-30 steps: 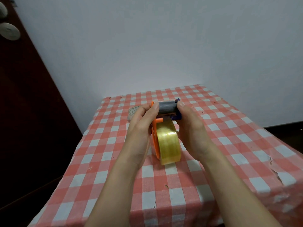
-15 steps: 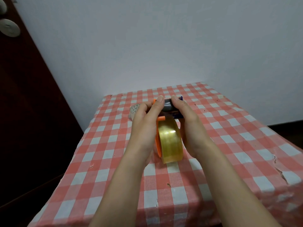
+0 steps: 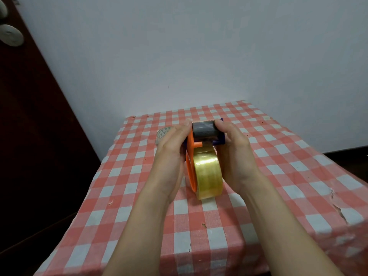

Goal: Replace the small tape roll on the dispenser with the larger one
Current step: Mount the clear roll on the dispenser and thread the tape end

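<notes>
Both hands on the orange plastic tape dispenser [image 3: 191, 156], held over the middle of the red-and-white checked tablecloth [image 3: 278, 176]. Large roll of clear yellowish tape [image 3: 208, 174] sits mounted on it, near end low, at or just above the cloth; contact not clear. Left hand [image 3: 171, 154] wraps the dispenser's left side, fingers closed against the orange plate, thumb tip at the grey roller [image 3: 204, 130] on the far end. Right hand [image 3: 235, 154] clamps the right side, thumb on the roller's right end, fingers hidden behind the roll. Blue frame piece [image 3: 220, 140] shows under the roller. Small clear tape roll with a triangle-print core [image 3: 163, 134] lies on the cloth left of and beyond the left hand, partly blocked by its knuckles. White wall [image 3: 199, 56] behind, dark wooden panel [image 3: 29, 136] at left. Torn spots on the cloth near the right edge.
</notes>
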The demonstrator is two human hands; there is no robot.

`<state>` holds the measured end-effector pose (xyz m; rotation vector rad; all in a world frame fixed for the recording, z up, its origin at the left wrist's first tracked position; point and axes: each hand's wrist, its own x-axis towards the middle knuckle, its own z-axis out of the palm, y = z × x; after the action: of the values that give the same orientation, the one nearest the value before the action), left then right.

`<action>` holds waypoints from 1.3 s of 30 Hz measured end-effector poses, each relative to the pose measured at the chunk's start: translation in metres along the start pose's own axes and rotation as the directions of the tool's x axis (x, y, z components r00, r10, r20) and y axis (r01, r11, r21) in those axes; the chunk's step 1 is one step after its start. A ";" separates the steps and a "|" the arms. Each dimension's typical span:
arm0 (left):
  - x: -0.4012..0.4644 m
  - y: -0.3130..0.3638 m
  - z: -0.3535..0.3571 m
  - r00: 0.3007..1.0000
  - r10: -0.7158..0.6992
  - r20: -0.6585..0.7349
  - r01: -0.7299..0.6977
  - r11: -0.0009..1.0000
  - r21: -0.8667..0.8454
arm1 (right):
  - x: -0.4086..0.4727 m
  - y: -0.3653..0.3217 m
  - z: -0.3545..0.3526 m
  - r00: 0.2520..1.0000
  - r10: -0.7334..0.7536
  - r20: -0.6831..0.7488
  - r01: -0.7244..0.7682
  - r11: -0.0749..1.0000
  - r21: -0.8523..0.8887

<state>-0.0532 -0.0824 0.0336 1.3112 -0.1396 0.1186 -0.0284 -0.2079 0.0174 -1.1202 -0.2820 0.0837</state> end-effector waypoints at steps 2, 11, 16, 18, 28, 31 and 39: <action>0.001 0.000 -0.004 1.000 0.009 0.020 -0.009 1.000 0.014 | 0.000 -0.001 -0.001 1.000 0.026 0.010 -0.025 0.999 -0.022; 0.002 -0.007 -0.014 0.995 0.094 0.036 -0.099 0.984 0.150 | -0.003 0.001 -0.011 0.990 -0.010 0.140 0.031 0.989 -0.147; 0.002 -0.009 -0.014 0.993 0.113 0.040 -0.119 0.971 0.207 | -0.002 0.001 -0.012 0.988 -0.015 0.151 0.042 0.983 -0.178; 0.001 -0.009 -0.013 0.991 0.128 0.039 -0.134 0.959 0.251 | -0.002 0.002 -0.013 0.987 -0.019 0.157 0.042 0.988 -0.146; 0.000 -0.008 -0.024 0.985 0.108 0.132 -0.153 0.900 0.408 | 0.006 0.007 -0.025 0.984 0.010 0.179 -0.006 1.000 -0.027; -0.004 -0.008 -0.028 0.983 0.061 0.172 -0.140 0.858 0.495 | 0.007 0.007 -0.031 0.971 0.019 0.240 -0.017 1.000 -0.011; -0.009 -0.009 -0.032 0.984 0.031 0.178 -0.117 0.860 0.496 | 0.007 0.007 -0.029 0.979 -0.014 0.204 0.071 0.959 -0.274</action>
<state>-0.0591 -0.0541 0.0160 1.8455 -0.3164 0.1173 -0.0136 -0.2287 0.0004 -1.3892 -0.5107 0.1214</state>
